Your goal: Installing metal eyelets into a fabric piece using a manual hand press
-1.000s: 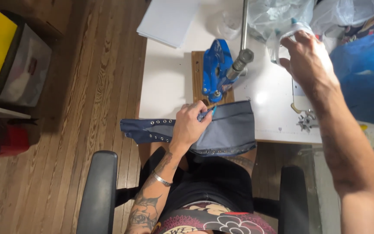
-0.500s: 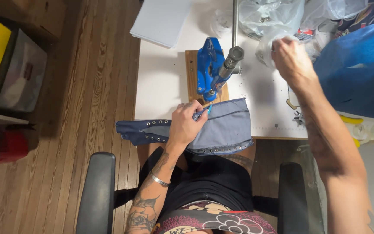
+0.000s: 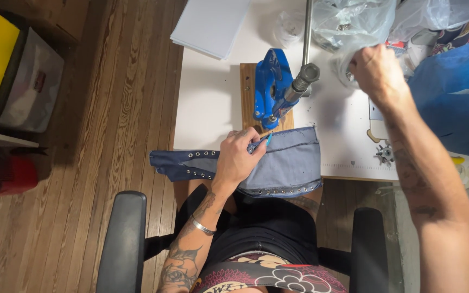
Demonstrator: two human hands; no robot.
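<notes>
At table's front edge, your left hand [image 3: 238,157] presses flat on the denim piece [image 3: 278,163], fingers curled round a thin blue tool [image 3: 267,140], w/ the eyelet strip hanging off to the left. Blue hand press [image 3: 271,87] stands just behind on its wooden board [image 3: 247,92]. Far right, your right hand [image 3: 374,70] is closed on a clear plastic bag [image 3: 348,21].
</notes>
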